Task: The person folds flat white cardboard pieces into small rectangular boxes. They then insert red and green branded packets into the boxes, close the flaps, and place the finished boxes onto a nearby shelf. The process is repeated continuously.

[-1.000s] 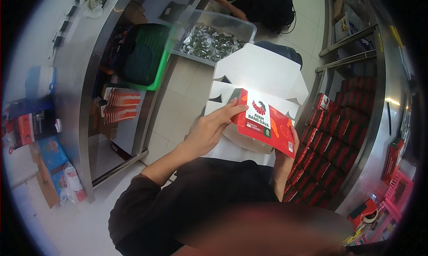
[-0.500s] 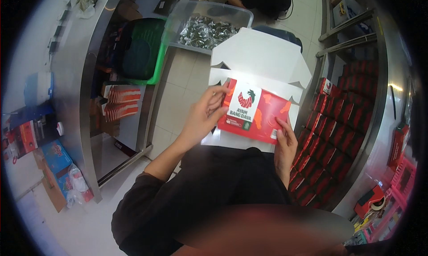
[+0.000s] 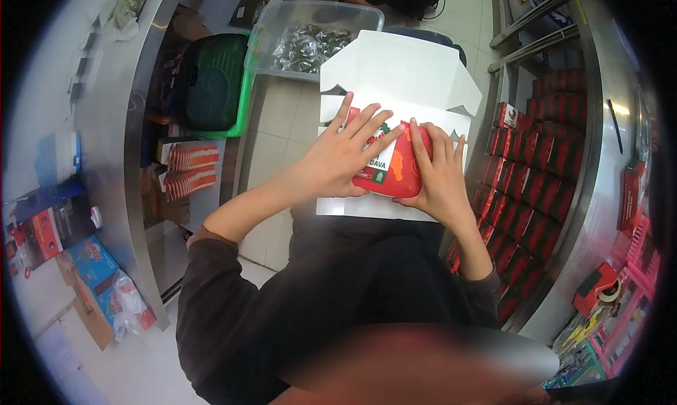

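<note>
Midway through what looks like a packing step, a red pouch is seen pressed flat into an open white carton held over the lap of a seated person in dark clothing. The left hand is spread open, fingers fanned across the pouch's upper left part, while the right hand is laid over its right edge with the fingers extended; neither hand is closed in a grip, both rather being pressed palm-down on the pack. The carton's lid flap is stood open away from the body, and its small side tabs are not yet folded in, so the closing of the box is judged to be left undone. Whether the pouch is fully seated in the carton cannot be told, since the hands cover much of it. On the right, a rack of stacked red boxes is shown, many in number. Ahead, on the tiled floor, a clear plastic bin of silvery packets is placed beside a green basket. More flat red-and-white cartons are stacked under the steel counter at left.
</note>
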The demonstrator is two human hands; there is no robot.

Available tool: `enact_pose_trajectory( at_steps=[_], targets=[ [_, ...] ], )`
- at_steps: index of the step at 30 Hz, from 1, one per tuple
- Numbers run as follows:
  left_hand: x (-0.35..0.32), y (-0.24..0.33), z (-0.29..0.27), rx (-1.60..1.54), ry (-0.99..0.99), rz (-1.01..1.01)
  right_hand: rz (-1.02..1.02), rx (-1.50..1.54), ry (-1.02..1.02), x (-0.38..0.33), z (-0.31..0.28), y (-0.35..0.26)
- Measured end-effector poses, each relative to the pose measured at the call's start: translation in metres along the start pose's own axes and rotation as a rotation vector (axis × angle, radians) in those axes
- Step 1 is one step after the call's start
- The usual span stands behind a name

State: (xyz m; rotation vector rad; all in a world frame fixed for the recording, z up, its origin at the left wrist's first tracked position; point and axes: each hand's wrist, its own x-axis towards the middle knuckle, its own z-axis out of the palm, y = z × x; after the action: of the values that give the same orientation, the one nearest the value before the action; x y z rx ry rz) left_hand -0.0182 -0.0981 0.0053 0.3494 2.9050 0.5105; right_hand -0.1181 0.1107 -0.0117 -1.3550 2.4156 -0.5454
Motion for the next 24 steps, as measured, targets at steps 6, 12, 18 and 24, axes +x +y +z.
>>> enact_pose_trajectory(
  at_steps=[6,12,18,24],
  targets=[
    [-0.005,-0.01,0.032,0.229,0.067,0.017,-0.024,-0.187,0.102,-0.007,0.035,0.002],
    [0.004,0.005,0.014,0.054,0.071,-0.052,0.017,-0.321,0.179,-0.008,0.04,-0.005],
    [0.036,0.053,-0.041,-0.04,0.299,-0.152,-0.299,-0.2,0.556,-0.022,0.023,-0.024],
    [0.089,0.057,-0.045,-0.456,0.479,0.053,-0.251,0.079,0.926,0.004,0.002,0.073]
  ],
)
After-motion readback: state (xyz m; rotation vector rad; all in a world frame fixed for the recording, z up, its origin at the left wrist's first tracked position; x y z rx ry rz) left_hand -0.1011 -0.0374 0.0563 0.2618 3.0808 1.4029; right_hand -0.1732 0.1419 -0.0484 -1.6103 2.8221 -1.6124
